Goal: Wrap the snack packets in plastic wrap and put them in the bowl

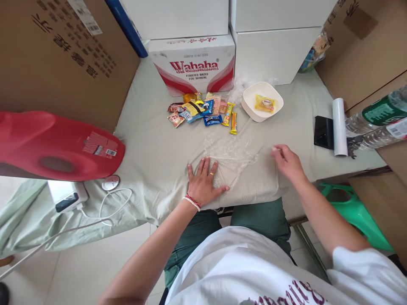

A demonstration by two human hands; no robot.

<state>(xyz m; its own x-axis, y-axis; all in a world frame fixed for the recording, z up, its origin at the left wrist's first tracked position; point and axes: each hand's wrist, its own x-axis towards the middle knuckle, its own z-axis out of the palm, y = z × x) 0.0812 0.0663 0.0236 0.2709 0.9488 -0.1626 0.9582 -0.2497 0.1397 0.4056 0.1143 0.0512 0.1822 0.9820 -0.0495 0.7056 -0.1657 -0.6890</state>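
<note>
My left hand (203, 181) lies flat with fingers spread on the green cloth, pressing the near left edge of a sheet of clear plastic film (233, 152). My right hand (286, 163) rests at the film's right side, fingers curled together as if pinching its edge; what is between them is too thin to make out. Beyond the film lies a pile of small snack packets (203, 112). A white bowl (251, 111) to their right holds one yellow packet (265, 103).
A Wahaha water carton (193, 63) and white boxes stand at the back. A roll of film (339, 126), a black object (323, 132) and water bottles (377, 123) lie at the right. A red jug (57, 144), charger and cable sit at the left, with cardboard boxes on both sides.
</note>
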